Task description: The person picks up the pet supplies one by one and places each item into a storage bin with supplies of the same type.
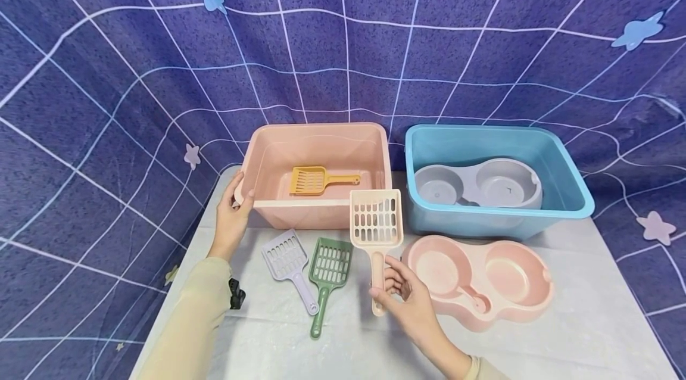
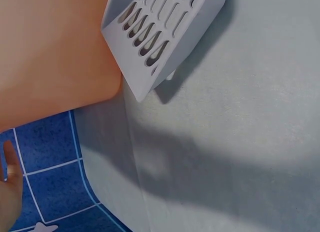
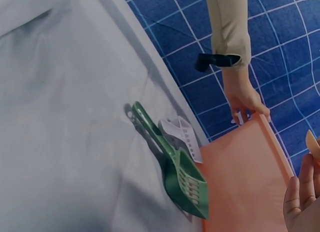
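My right hand (image 1: 409,302) holds a cream litter scoop (image 1: 377,222) by its handle, its slotted head raised in front of the pink litter box (image 1: 311,213). At the box's left front corner, my left hand (image 1: 234,216) grips the rim between thumb and fingers. An orange litter scoop (image 1: 311,180) lies inside that box. On the table in front of it are a lilac scoop (image 1: 286,255) and a green scoop (image 1: 330,261), their handles close together. The right wrist view shows only part of the right hand (image 3: 302,207) at its edge.
To the right stands a blue litter box (image 1: 498,222) with a grey double pet bowl (image 1: 482,183) inside. In front of it sits a pink double bowl (image 1: 482,314). A purple patterned curtain (image 1: 332,46) hangs behind the white-covered table (image 1: 268,350).
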`<state>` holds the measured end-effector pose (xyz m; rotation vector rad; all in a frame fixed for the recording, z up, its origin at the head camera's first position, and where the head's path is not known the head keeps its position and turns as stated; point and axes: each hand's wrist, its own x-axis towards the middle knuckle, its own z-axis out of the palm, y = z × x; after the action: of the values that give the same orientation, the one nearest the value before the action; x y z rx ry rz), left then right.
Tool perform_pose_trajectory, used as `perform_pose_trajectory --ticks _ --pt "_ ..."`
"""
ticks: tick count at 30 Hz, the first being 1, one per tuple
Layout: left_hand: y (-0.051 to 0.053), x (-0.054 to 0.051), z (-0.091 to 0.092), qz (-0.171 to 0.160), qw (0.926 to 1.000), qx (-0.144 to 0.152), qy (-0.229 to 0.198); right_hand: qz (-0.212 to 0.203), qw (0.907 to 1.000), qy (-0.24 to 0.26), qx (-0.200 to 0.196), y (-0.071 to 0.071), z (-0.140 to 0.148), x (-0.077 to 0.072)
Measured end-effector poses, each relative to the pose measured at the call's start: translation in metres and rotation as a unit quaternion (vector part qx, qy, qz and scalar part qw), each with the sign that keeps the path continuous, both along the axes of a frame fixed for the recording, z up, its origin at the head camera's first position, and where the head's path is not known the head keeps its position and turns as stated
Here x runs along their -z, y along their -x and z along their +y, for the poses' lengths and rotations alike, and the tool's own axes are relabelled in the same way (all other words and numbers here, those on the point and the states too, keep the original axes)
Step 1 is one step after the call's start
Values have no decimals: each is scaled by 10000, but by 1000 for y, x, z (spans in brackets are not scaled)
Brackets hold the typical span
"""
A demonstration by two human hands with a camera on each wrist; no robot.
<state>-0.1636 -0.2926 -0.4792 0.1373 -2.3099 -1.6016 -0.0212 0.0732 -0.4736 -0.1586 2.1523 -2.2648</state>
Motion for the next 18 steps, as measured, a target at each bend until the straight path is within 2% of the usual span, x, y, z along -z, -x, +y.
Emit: perform_pose_trajectory --ticks 5,10,18 --pt "2 4 -2 81 10000 9 -44 21 10000 63 -57 3 -2 -5" --pt "1 2 0 -4 10000 12 -96 78 9999 84 -110 7 -3 -8" --pt "-12 -26 12 -28 9995 147 -264 223 9997 39 -97 15 -5 -13"
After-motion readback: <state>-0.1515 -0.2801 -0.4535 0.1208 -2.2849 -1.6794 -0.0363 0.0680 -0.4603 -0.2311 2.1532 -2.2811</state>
